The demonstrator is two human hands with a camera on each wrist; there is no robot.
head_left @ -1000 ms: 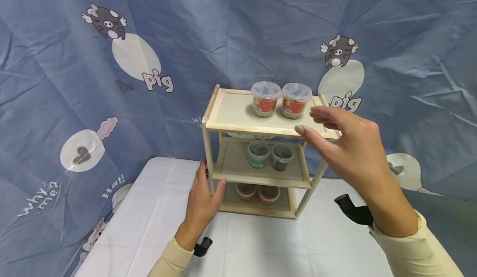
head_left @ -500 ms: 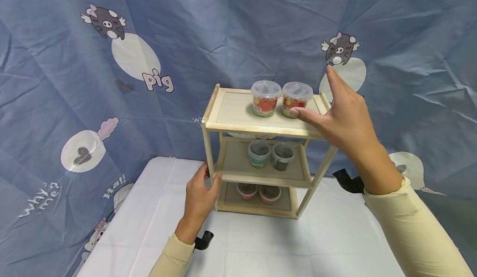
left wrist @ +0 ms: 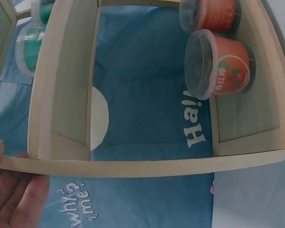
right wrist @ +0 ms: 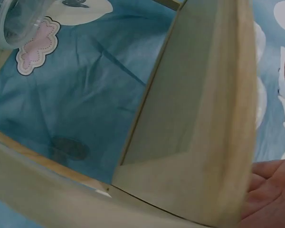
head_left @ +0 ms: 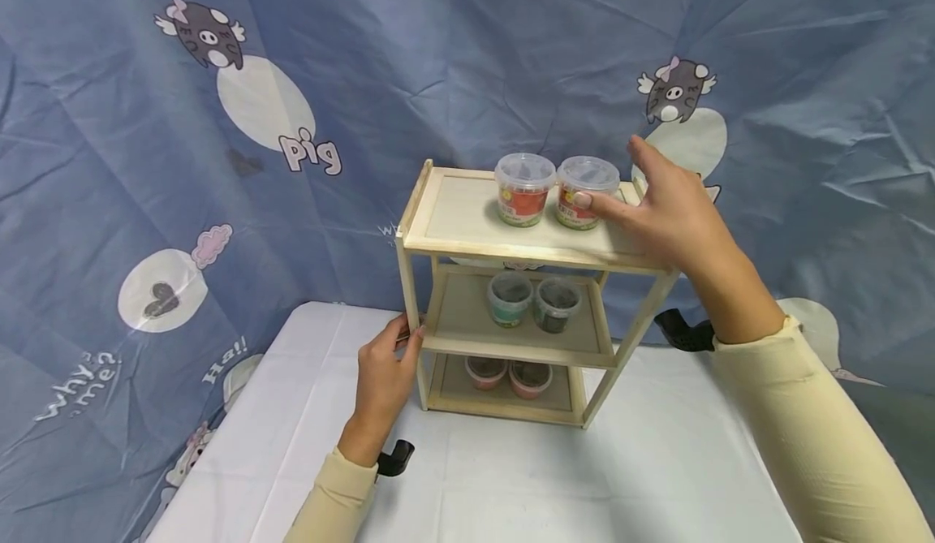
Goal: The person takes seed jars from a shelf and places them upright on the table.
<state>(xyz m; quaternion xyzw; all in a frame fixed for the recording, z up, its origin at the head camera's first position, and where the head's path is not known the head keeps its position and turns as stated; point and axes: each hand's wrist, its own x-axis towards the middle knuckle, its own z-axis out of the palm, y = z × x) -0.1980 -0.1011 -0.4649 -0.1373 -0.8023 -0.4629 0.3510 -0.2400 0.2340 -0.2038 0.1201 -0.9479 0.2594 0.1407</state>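
A three-tier wooden shelf rack stands on the white-covered table. My left hand grips its left front post at about the middle tier; in the left wrist view the thumb and fingers lie on either side of the post. On the top tier sit two clear-lidded plastic tubs with red labels, a left tub and a right tub. My right hand is spread over the top tier's right end, its thumb in front of the right tub. Whether it touches that tub cannot be told.
The middle tier bears a green tub and a dark tub. Two pinkish-red tubs are on the bottom tier. A blue printed cloth hangs behind, and the white table extends in front.
My right hand has moved up and inward, bringing its thumb in front of the right tub. My left hand has risen slightly and closed round the post. The tubs keep their places.
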